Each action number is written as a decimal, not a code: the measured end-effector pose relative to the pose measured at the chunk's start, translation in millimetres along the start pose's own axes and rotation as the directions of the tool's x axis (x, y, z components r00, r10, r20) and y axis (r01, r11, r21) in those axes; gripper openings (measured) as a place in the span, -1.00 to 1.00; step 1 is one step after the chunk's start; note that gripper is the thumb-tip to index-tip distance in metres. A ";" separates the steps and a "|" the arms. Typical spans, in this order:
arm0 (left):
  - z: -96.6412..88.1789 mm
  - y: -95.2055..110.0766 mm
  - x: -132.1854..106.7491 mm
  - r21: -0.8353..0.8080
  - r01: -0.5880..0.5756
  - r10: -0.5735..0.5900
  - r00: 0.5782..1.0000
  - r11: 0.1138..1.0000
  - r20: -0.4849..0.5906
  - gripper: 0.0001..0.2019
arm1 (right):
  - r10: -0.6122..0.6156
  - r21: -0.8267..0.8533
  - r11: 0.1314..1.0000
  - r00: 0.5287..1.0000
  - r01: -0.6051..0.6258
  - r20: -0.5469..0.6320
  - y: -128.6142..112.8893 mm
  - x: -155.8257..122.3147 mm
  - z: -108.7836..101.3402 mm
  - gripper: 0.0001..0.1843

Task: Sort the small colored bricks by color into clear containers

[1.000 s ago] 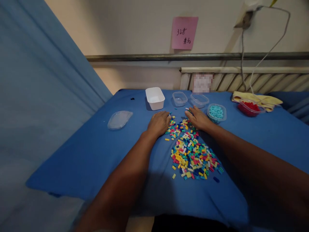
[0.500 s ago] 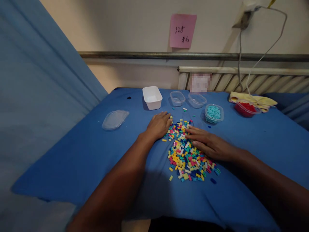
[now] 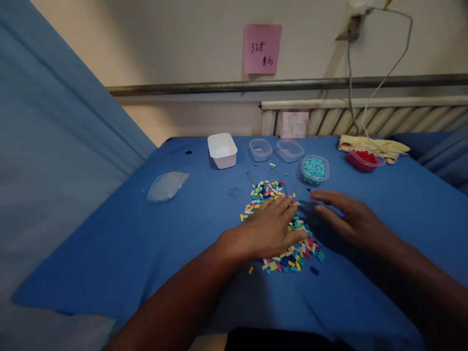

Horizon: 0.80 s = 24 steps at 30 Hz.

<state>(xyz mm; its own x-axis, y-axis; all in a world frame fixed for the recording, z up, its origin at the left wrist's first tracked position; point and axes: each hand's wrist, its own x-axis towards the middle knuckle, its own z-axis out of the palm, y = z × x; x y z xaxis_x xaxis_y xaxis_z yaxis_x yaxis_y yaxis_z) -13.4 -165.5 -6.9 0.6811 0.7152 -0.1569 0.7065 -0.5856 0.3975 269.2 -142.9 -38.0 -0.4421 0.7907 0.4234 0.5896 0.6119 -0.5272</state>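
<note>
A heap of small building bricks [image 3: 268, 190] in yellow, pink, white, teal and blue lies on the blue cloth [image 3: 109, 248]. Over its middle my left hand [image 3: 272, 226] is spread palm down, hiding part of the heap; whether it presses on the bricks I cannot tell. To the right of the heap, my right hand [image 3: 351, 217] hovers with thumb and fingers apart and nothing between them. A dark blue brick [image 3: 309, 189] lies by its fingertips. Another dark blue piece [image 3: 314, 270] lies at the heap's near right edge.
Along the back stand a white tub [image 3: 223, 158], two clear containers [image 3: 260, 151], one holding turquoise pieces [image 3: 313, 168] and one holding red pieces [image 3: 365, 158] on a yellow cloth [image 3: 387, 146]. A clear lid [image 3: 168, 186] lies at left. A radiator [image 3: 329, 122] and cable are behind.
My left hand has moved from the heap's far left side onto its middle. My right hand has drawn off the bricks to the right. The view has shifted slightly.
</note>
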 end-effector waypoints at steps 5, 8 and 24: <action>25.3 27.7 -7.6 0.103 -0.142 0.151 0.985 0.984 -0.080 -0.07 | 0.054 -0.275 0.958 0.994 -0.078 -0.094 38.7 39.1 -2.3 -0.55; 34.9 27.3 -4.7 0.232 -0.158 0.194 0.971 0.960 -0.143 -0.21 | 0.051 -0.367 0.927 0.997 -0.072 -0.066 51.7 51.7 7.7 -0.59; 1.6 -21.4 19.2 0.230 0.164 -0.129 0.978 0.959 -0.161 -0.39 | 0.115 -0.507 0.855 0.993 -0.110 -0.022 76.0 28.8 -19.4 -0.63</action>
<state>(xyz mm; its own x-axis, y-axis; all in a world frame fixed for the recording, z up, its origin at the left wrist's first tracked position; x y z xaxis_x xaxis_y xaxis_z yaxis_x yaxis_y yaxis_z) -15.1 -139.9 -19.9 0.5442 0.8369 -0.0593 0.8339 -0.5318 0.1477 314.4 -74.0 -51.6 -0.3562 0.8553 0.3762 0.8955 0.4275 -0.1240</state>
